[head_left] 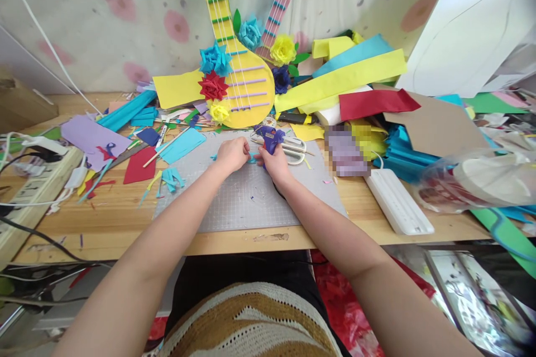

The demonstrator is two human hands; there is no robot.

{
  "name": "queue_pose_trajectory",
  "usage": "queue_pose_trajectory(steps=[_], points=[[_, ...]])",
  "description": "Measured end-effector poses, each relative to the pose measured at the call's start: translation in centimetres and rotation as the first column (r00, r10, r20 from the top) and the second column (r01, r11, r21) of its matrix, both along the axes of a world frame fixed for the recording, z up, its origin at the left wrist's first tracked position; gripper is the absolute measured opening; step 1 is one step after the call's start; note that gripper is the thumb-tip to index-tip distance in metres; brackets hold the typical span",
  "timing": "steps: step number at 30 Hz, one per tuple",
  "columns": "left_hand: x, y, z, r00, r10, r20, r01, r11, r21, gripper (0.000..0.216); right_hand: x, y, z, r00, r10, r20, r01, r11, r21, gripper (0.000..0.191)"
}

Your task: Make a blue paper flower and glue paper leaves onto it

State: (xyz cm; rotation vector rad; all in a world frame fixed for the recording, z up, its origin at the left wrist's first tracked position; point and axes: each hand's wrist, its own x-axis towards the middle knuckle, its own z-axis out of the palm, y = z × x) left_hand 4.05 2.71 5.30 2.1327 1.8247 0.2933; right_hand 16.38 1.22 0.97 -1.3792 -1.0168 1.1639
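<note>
My right hand (274, 166) is wrapped round a blue glue gun (269, 138), its nozzle pointing left over the grey cutting mat (247, 201). Just left of it, my left hand (231, 154) is closed in a pinch on a small teal paper piece (252, 159) that sits between the two hands. Scissors with pale handles (293, 150) lie on the mat right behind the glue gun.
A yellow paper guitar (247, 81) with paper flowers leans at the back. Coloured paper sheets and scraps litter the wooden table (125, 223). A white power strip (397, 203) lies at right, a plastic bag (469, 178) beyond it, cables and another strip at left.
</note>
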Motion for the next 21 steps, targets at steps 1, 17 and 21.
queue_pose_trajectory(steps=[1,17,21], points=[[0.0,0.0,0.0,1.000,0.007,0.002,-0.007,1.000,0.001,0.012,0.0,-0.1,0.1,1.000,-0.001,0.005,0.001,1.000,-0.003,0.021],[-0.5,0.0,0.3,0.984,0.156,0.084,-0.165,0.980,0.108,0.017,0.7,-0.1,0.0,0.999,-0.008,0.042,0.009,1.000,-0.012,0.023],[-1.9,0.6,1.0,0.930,0.263,0.256,-0.314,0.932,0.180,0.014,0.8,0.1,-0.2,0.999,-0.005,0.043,0.006,1.000,-0.017,0.025]])
